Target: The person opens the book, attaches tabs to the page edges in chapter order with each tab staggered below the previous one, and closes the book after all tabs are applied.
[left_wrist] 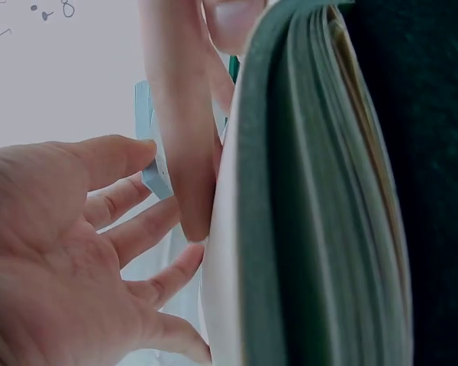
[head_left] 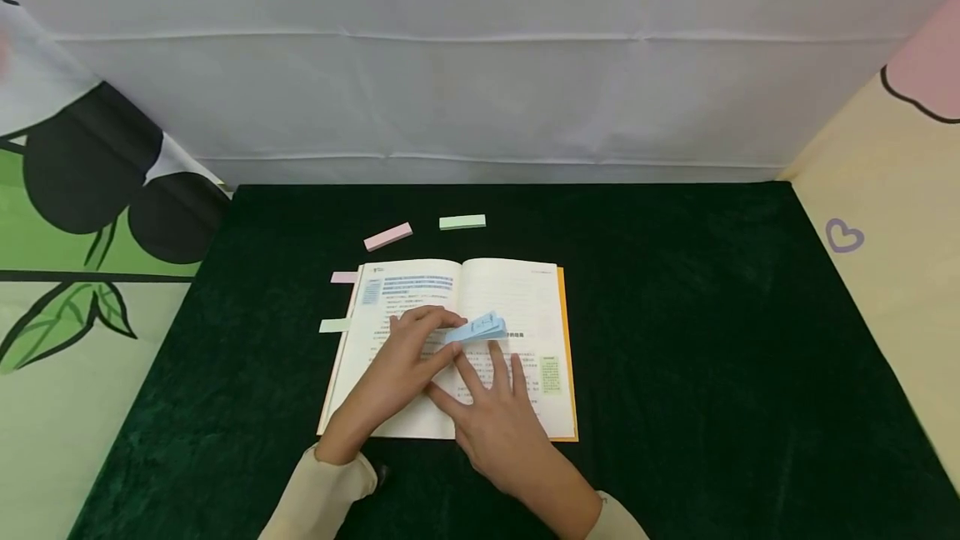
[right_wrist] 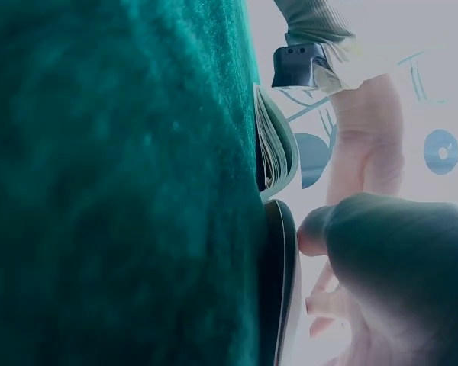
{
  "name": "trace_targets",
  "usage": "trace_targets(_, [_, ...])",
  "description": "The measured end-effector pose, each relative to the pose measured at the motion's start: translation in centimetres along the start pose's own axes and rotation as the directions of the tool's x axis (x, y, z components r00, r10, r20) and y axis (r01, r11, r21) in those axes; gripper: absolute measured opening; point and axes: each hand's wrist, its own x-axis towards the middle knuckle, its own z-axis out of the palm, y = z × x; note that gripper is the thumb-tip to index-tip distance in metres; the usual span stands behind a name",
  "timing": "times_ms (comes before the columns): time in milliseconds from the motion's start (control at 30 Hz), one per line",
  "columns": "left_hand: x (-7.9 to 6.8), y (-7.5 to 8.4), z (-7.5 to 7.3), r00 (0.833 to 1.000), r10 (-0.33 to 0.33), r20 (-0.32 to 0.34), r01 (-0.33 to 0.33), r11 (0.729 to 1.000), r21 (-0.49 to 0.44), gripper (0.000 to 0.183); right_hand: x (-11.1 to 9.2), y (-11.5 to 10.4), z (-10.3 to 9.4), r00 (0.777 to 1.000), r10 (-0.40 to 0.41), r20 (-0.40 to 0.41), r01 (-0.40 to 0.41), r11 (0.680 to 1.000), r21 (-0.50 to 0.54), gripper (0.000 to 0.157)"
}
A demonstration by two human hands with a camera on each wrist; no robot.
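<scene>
An open book (head_left: 510,290) lies on the dark green cloth. Over its middle, my left hand (head_left: 408,357) pinches a small pad of light blue sticky notes (head_left: 486,327) between thumb and fingers. The pad's sheets fan apart at the right end. My right hand (head_left: 501,427) lies over the lower right page with fingers spread, their tips just below the pad. In the left wrist view the left thumb (left_wrist: 122,156) presses against the blue pad (left_wrist: 156,179). A pink tab (head_left: 344,277) and a pale green tab (head_left: 334,326) stick out from the book's left edge.
Behind the book lie a pink sticky-note pad (head_left: 387,237) and a light green one (head_left: 462,222). Green cloth (head_left: 690,340) covers the table. A white sheet (head_left: 480,98) hangs at the back, with printed panels at both sides.
</scene>
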Motion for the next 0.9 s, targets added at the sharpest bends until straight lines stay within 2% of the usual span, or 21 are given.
trace_targets(533, [0.5,0.3,1.5,0.999,0.023,-0.037,-0.02,0.996,0.089,0.025,-1.3,1.5,-0.1,0.998,-0.054,0.037,0.053,0.998,0.027,0.059])
trace_targets(767, [0.8,0.3,1.9,0.998,0.041,-0.055,-0.032,0.987,0.154,0.025,-2.1,2.7,-0.6,0.996,-0.09,0.005,0.09,0.996,0.0,0.056])
trace_targets(900, [0.9,0.4,2.0,0.997,0.05,-0.064,-0.038,0.983,0.178,0.025,-2.5,3.5,-0.8,0.995,-0.085,-0.042,0.086,0.996,0.023,0.052])
